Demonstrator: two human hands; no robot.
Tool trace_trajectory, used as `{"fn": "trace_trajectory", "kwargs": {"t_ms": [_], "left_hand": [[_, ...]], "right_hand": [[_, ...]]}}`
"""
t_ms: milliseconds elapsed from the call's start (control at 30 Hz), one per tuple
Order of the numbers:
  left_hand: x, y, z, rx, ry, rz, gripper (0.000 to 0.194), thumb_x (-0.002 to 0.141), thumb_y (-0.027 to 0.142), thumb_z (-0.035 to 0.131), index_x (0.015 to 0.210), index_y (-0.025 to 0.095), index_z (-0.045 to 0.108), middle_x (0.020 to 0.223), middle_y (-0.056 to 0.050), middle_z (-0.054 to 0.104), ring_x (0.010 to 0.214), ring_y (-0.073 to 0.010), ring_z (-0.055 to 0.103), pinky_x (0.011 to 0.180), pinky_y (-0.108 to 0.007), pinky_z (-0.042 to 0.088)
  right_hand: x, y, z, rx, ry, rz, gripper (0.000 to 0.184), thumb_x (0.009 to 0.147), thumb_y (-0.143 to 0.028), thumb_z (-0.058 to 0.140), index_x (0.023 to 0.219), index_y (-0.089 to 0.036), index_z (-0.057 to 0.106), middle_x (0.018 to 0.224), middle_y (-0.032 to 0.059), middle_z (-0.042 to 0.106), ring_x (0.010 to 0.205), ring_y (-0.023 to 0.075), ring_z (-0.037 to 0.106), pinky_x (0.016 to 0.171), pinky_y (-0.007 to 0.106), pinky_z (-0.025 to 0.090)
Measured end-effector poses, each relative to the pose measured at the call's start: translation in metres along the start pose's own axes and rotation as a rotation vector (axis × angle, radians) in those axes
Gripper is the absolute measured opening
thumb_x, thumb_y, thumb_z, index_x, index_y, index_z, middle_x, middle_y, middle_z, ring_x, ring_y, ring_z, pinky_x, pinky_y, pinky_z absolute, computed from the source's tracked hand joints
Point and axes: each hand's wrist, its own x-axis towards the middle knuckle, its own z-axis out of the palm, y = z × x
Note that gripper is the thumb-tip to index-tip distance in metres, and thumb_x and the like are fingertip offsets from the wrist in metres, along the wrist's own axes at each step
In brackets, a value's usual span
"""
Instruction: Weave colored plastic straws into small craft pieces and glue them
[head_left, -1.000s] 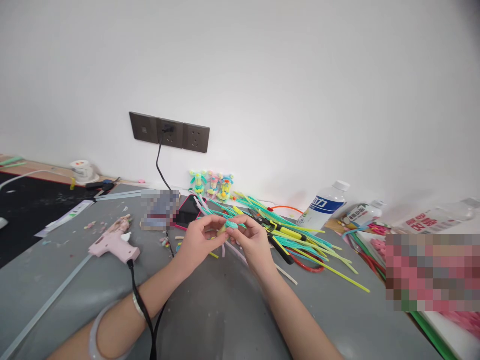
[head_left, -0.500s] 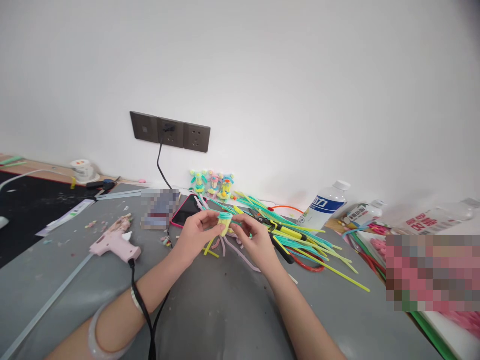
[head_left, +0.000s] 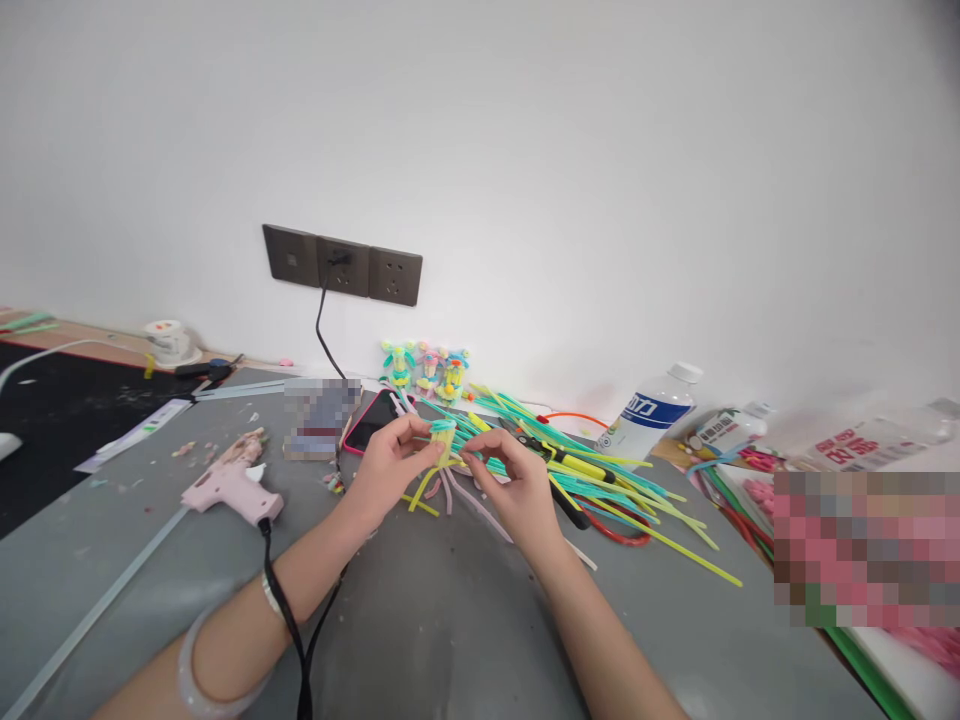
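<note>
My left hand (head_left: 394, 465) pinches a small yellow piece made of pipe cleaners (head_left: 444, 440) with a teal band around its top. The piece stands roughly upright above the grey table, and its lower strands spread out. Close on its right, my right hand (head_left: 512, 472) has thumb and forefinger pressed together at a thin yellow strand by the piece's lower side; the fingertips partly hide that strand. Loose lilac pipe cleaners (head_left: 480, 505) and short yellow ones (head_left: 420, 505) lie beneath the hands.
A pink glue gun (head_left: 236, 478) with a black cord lies left. Teal and yellow pipe cleaners (head_left: 660, 505) spread right, over yellow-black pliers (head_left: 581, 462). Behind are three small figures (head_left: 427, 372), a phone (head_left: 371, 422) and a white bottle (head_left: 651, 415). A wall (head_left: 525, 180) bounds the back.
My right hand has shifted slightly down along the piece, and its fingers now pinch lower, at a yellow strand. More of the yellow body shows. My left hand keeps its hold.
</note>
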Motion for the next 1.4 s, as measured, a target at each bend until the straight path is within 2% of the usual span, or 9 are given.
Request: {"fn": "trace_trajectory", "kwargs": {"t_ms": [200,367,500,600,733,833,967,1167,1400], "left_hand": [[-0.002,0.006,0.005,0.047,-0.047,0.043,0.024,0.072,0.035,0.072,0.079,0.016,0.059,0.076,-0.002,0.063,0.072,-0.0154,0.061,0.062,-0.024,0.05],[-0.002,0.001,0.008,0.096,-0.049,0.078,0.015,0.072,0.027,0.068,0.078,0.017,0.057,0.07,0.0,0.059,0.067,-0.0145,0.059,0.057,-0.023,0.049],[-0.003,-0.006,0.009,0.113,-0.072,0.046,0.014,0.074,0.024,0.066,0.079,0.018,0.054,0.071,0.001,0.056,0.064,-0.0129,0.056,0.053,-0.022,0.047],[-0.004,-0.007,0.009,0.124,-0.081,0.059,0.014,0.076,0.026,0.065,0.079,0.017,0.054,0.073,0.0,0.055,0.065,-0.0123,0.055,0.054,-0.021,0.047],[-0.003,-0.005,0.009,0.113,-0.077,0.074,0.017,0.075,0.027,0.068,0.077,0.017,0.055,0.074,0.0,0.057,0.067,-0.0129,0.057,0.057,-0.022,0.048],[-0.002,-0.003,0.009,0.04,-0.094,0.015,0.022,0.074,0.032,0.07,0.078,0.017,0.054,0.068,0.001,0.057,0.057,-0.0115,0.054,0.051,-0.022,0.045],[-0.003,0.001,0.01,0.008,-0.073,-0.028,0.027,0.071,0.036,0.073,0.078,0.017,0.054,0.068,0.0,0.06,0.06,-0.0136,0.057,0.05,-0.023,0.045],[-0.003,-0.005,0.01,0.091,-0.081,0.006,0.023,0.072,0.035,0.072,0.078,0.018,0.058,0.071,-0.001,0.061,0.068,-0.0157,0.06,0.055,-0.023,0.047],[-0.005,-0.008,0.009,0.17,-0.122,0.071,0.018,0.078,0.034,0.066,0.082,0.018,0.059,0.08,-0.002,0.062,0.072,-0.0152,0.06,0.061,-0.024,0.05]], "right_hand": [[0.001,-0.005,0.0,0.029,-0.049,-0.084,0.011,0.088,-0.018,0.057,0.086,-0.022,0.067,0.081,0.0047,0.068,0.075,0.0187,0.063,0.069,0.032,0.048],[0.001,-0.01,0.004,0.04,-0.043,-0.07,0.01,0.087,-0.019,0.06,0.084,-0.023,0.069,0.077,0.0038,0.063,0.071,0.0181,0.059,0.064,0.031,0.046],[0.0,-0.007,0.009,0.128,0.011,0.04,0.01,0.084,-0.022,0.064,0.075,-0.022,0.06,0.07,0.0003,0.056,0.065,0.0151,0.052,0.06,0.028,0.042],[-0.001,-0.005,0.012,0.337,0.047,0.192,0.023,0.079,-0.027,0.071,0.076,-0.023,0.049,0.068,-0.0039,0.05,0.059,0.0122,0.05,0.055,0.025,0.043],[0.001,-0.004,0.009,0.518,-0.023,0.321,0.031,0.072,-0.032,0.078,0.075,-0.022,0.049,0.066,-0.006,0.046,0.058,0.0116,0.054,0.056,0.025,0.048],[0.003,-0.005,0.005,0.52,-0.075,0.32,0.024,0.073,-0.034,0.077,0.077,-0.021,0.058,0.071,-0.002,0.054,0.065,0.0143,0.06,0.064,0.029,0.052],[0.003,-0.005,0.004,0.515,-0.049,0.336,0.024,0.073,-0.04,0.076,0.075,-0.021,0.06,0.07,0.0004,0.06,0.064,0.0168,0.064,0.064,0.032,0.055],[0.004,-0.003,0.006,0.439,-0.029,0.317,0.029,0.07,-0.039,0.079,0.068,-0.02,0.056,0.064,-0.0023,0.054,0.055,0.0127,0.056,0.055,0.028,0.051],[0.005,0.0,0.01,0.566,-0.009,0.417,0.045,0.064,-0.038,0.082,0.073,-0.023,0.041,0.061,-0.0082,0.045,0.052,0.0096,0.05,0.052,0.024,0.047]]}}
